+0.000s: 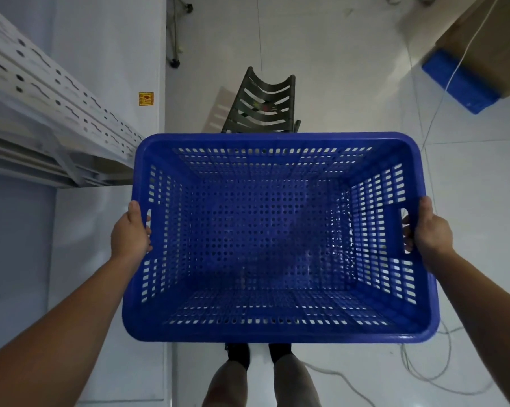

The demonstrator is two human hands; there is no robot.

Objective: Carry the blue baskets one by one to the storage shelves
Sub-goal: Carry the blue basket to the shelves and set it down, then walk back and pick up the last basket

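Both hands grip the empty blue basket (277, 236) by its side handles, left hand (132, 230) and right hand (431, 230), held above the floor. A dark slatted chair (262, 104) sits right ahead, white shelving (51, 113) to the left, loose cables (424, 368) on the right

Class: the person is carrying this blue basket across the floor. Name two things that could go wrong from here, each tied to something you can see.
1. Cables trail over the floor by the feet, and the basket hides the ground ahead: a trip is possible.
2. A dark chair stands just beyond the basket; walking straight on could knock it.
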